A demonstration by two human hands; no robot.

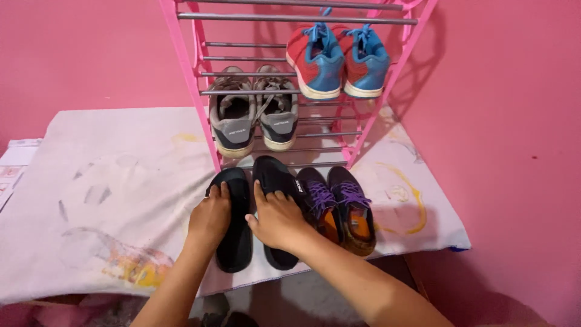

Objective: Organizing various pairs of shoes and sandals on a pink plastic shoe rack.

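Note:
My left hand [210, 217] rests flat on the left black slip-on shoe [235, 242], fingers over its top. My right hand [276, 219] lies on the right black slip-on shoe [273, 175], which touches the left one. Both shoes sit side by side on a white cloth [109, 200] in front of a pink shoe rack [187, 72]. Right of them stands a pair of black sneakers with purple laces [339, 203].
The rack holds grey sneakers [254, 115] on a lower shelf and red-and-blue sneakers [336, 57] higher up. Pink walls [502, 121] close in behind and to the right. The stained white cloth spreads far to the left.

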